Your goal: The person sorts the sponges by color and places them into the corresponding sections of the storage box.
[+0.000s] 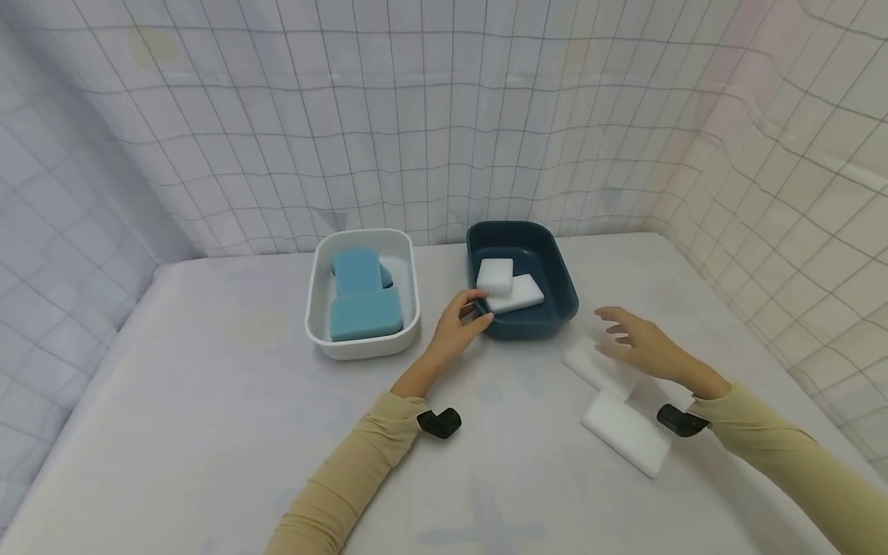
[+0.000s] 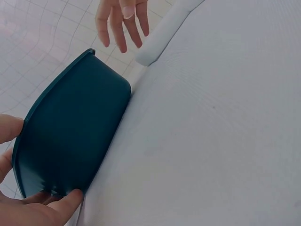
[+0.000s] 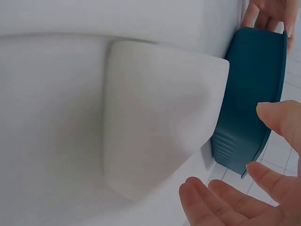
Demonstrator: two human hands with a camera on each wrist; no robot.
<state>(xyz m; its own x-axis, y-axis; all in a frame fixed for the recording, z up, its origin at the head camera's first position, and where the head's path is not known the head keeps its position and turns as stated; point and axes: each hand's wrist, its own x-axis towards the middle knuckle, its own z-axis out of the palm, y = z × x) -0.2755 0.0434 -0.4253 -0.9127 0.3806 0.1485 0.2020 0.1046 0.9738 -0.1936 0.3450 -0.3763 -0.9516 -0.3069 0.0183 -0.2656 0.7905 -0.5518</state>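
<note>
A dark teal plastic bin (image 1: 523, 327) stands toward the back of the table, with two white blocks that look like sponges (image 1: 496, 276) inside, one lying partly over the other. My left hand (image 1: 454, 327) grips the bin's near left corner, thumb and fingers at the rim and side. To the right of the bin, my right hand (image 1: 641, 347) hovers with loosely bent fingers and holds nothing. Under it lies a white sponge block (image 3: 162, 113), partly hidden by the hand in the head view. Another white sponge block (image 1: 627, 433) lies nearer on the table, just beside the first.
A white bin (image 1: 311, 308) with several light blue sponge blocks (image 1: 366, 314) stands left of the teal one. The white-covered table (image 1: 229, 401) ends at a grid-patterned curtain (image 1: 388, 154) behind and at both sides.
</note>
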